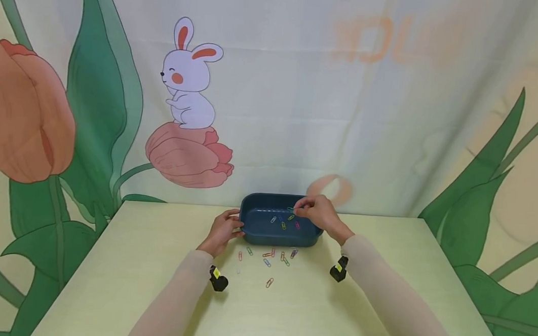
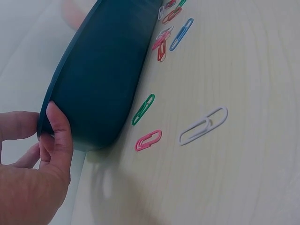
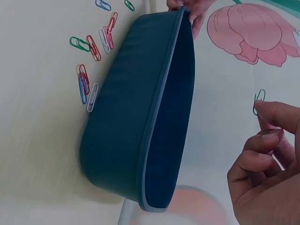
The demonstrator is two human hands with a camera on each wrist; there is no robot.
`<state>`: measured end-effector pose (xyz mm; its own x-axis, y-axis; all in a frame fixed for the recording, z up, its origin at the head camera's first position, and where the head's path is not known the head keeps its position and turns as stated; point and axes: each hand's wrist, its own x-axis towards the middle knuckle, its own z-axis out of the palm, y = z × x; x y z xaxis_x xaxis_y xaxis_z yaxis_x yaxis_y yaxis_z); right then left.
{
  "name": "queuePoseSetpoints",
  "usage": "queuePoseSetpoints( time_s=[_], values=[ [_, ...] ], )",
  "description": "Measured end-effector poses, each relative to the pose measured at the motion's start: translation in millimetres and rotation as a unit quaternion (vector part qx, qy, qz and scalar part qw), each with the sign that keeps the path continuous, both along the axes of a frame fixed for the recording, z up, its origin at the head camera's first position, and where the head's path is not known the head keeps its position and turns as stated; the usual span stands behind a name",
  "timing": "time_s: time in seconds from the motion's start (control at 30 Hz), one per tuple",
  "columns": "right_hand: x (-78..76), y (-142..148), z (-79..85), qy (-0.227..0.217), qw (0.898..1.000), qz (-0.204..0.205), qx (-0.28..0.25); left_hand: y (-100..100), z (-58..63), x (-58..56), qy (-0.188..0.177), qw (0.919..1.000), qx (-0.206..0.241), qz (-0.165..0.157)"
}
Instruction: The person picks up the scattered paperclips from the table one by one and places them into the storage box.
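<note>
A dark blue rectangular bin point(image 1: 278, 240) stands at the back of the table. My left hand point(image 1: 221, 231) grips its left end, thumb and fingers pinching the rim in the left wrist view. Over the bin's right part, my right hand point(image 1: 322, 214) pinches a green paper clip point(image 3: 259, 101) between thumb and forefinger. Several coloured clips, including a yellow paper clip point(image 1: 283, 225) and a pink paper clip point(image 1: 297, 225), show inside the bin in the head view. In front of it lie more loose ones, among them a white paper clip point(image 2: 204, 125) and a blue paper clip point(image 2: 181, 34).
The pale table point(image 1: 153, 283) ends just behind the bin at a hanging cloth point(image 1: 272, 112) printed with a rabbit and tulips. Nearest the front among the loose clips lies an orange-brown paper clip point(image 1: 269, 282). Each wrist carries a small black camera.
</note>
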<state>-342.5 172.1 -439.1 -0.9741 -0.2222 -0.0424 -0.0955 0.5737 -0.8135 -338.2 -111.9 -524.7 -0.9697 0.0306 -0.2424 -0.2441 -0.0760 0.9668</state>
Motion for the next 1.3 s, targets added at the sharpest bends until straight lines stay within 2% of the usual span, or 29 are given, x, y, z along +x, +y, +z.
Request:
queuePoseSetpoints(
  time_s=[0.2, 0.5, 0.6, 0.77, 0.87, 1.0, 1.17, 1.3],
  values=[
    [-12.5, -8, -5.1, -0.013, 1.0, -0.004, -0.002, -2, 0.3, 2.3, 0.002, 1.0, 0.001, -0.003],
    [-25.5, -18, -7.9, -0.007, 1.0, -0.018, -0.004, -4, 1.6, -2.6, 0.002, 0.9999, 0.007, -0.015],
    [-29.6, -20, -11.3, -0.004, 1.0, -0.024, -0.003, -4, 6.8, 0.4, -0.002, 0.9997, 0.001, -0.024],
    [-35.5, -21, -18.9, -0.007, 1.0, -0.031, 0.003, -2, 24.8, 15.4, -0.004, 0.9996, -0.005, -0.026],
    [-39.2, -20, -24.7, -0.013, 0.999, -0.035, 0.011, -1, 16.9, 12.7, -0.001, 0.9999, -0.003, -0.013],
    [-42.5, -19, -29.2, -0.021, 0.999, -0.044, 0.009, 0, 1.1, 2.3, 0.002, 1.0, -0.005, 0.001],
    [-45.0, -19, -31.3, -0.03, 0.998, -0.047, -0.013, 0, 3.8, 2.5, 0.003, 1.0, -0.005, 0.003],
    [-46.1, -21, -31.2, -0.039, 0.999, -0.031, -0.017, -1, 3.6, 2.2, 0.004, 1.0, -0.003, 0.007]
  ],
)
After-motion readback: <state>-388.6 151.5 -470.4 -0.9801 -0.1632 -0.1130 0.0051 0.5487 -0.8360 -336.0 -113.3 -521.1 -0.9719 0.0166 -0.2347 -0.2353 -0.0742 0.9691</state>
